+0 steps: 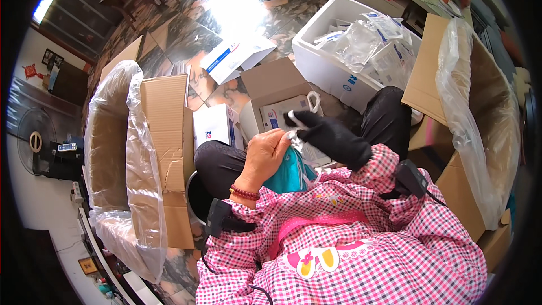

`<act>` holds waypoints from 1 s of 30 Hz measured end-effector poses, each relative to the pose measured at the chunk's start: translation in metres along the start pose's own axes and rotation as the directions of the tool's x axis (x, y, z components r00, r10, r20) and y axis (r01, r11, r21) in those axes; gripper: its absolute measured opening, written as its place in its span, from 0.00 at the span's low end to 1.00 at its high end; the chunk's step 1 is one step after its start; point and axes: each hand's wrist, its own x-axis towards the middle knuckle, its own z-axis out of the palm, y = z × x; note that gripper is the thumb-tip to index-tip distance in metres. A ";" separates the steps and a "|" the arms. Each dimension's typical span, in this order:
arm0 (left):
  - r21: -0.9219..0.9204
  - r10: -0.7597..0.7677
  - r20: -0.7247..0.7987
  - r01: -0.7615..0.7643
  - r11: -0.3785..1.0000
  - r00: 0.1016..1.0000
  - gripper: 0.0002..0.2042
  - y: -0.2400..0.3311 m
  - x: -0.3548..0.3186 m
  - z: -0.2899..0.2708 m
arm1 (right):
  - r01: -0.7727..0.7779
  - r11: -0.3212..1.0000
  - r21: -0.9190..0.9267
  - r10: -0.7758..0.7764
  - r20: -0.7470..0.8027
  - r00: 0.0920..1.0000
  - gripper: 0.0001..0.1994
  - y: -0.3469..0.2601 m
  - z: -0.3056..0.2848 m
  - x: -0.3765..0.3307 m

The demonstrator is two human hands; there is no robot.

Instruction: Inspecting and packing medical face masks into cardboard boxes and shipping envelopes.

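Partner: Where's the bundle?

Me: Teal bundle sits below my left hand, between my knees, over the checked apron. White straps gathered at its top edge. Whether its lower edge touches the apron, I can't tell.

Partner: Fingers?

Me: Left, bare: thumb and forefinger pinched on the straps. Right hand, black glove: just beyond and to the right, a white strip near the fingertips. Whether those fingers are nipped tight, I can't tell.

Partner: How do I work it well?

Me: My reading: sorting the straps. Left is best as the anchor, firm on the gather, loose on the cloth so it doesn't crease. Right should do the drawing, one strap at a time, gently, in line with its root. A sideways tug could snag or twist a loop.

Partner: Watch for?

Me: The glove probably dulls touch; go by eye. I'd work clear of the brown box just ahead, where loose loops might catch on the white packs inside.
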 end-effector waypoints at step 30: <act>-0.311 -0.355 -0.489 0.221 0.924 0.797 0.27 -0.038 0.019 -0.066 | 0.314 0.770 -0.556 -0.247 0.193 0.949 0.10 -0.018 0.002 -0.052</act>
